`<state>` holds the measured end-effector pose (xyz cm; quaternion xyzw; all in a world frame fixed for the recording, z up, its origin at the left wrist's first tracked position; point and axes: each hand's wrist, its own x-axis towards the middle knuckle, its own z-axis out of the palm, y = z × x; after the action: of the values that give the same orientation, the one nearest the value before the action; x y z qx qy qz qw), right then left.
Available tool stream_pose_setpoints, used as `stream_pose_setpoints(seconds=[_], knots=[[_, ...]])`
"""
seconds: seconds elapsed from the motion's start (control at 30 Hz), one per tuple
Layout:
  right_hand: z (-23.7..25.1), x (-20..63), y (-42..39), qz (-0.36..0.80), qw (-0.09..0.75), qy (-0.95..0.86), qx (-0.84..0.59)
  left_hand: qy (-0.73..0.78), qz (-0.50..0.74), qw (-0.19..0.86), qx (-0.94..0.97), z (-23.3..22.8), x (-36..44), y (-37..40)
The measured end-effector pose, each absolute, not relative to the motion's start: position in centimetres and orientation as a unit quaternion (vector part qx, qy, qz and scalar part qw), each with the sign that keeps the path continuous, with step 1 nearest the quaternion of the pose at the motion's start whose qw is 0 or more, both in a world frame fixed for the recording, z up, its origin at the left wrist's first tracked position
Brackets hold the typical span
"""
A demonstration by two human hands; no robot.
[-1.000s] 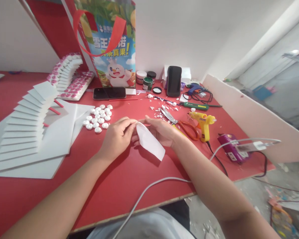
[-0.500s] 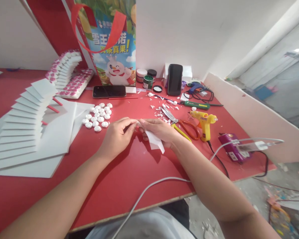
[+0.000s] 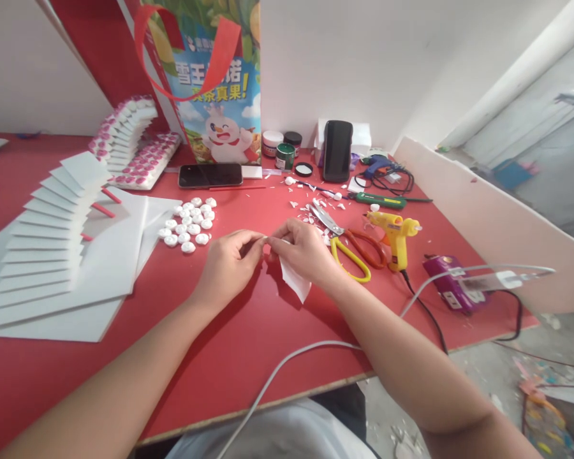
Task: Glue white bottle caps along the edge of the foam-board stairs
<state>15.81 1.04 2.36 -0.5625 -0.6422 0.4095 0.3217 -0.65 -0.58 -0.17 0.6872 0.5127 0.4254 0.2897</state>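
Observation:
Over the middle of the red table my left hand and my right hand meet at their fingertips. Both are closed in a pinch on a thin white paper strip. Its loose part hangs below my right palm, while the pinched end is mostly hidden by the fingers. Left of my left hand lies a cluster of small white rolled discs. Scissors with one yellow and one red handle lie open just beyond my right hand, among white scraps.
A yellow glue gun and a purple box stand at the right. White cards fan out at the left. Behind are a phone, paint jars and a printed bag. A white cable crosses the front edge.
My right hand has turned, its knuckles now higher and its fingers more curled. The strip's loose part hangs steeper, and more of the scissors' yellow handle shows. My left hand stays nearly in place.

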Motion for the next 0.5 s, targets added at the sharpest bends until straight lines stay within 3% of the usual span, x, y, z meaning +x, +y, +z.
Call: stream_pose_setpoints(seconds=[0.17,0.3,0.5], knots=[[2.06,15.24,0.85,0.371,0.338,-0.639,-0.582,0.502,0.436,0.179,0.726,-0.52,-0.17,-0.64],[1.66,15.09,0.77,0.408,0.373,-0.626,-0.551,0.482,0.42,0.08,0.765,-0.42,-0.16,-0.71],[1.36,15.17,0.63,0.502,0.394,-0.594,-0.489,0.49,0.417,0.073,0.762,-0.1,-0.4,-0.66]])
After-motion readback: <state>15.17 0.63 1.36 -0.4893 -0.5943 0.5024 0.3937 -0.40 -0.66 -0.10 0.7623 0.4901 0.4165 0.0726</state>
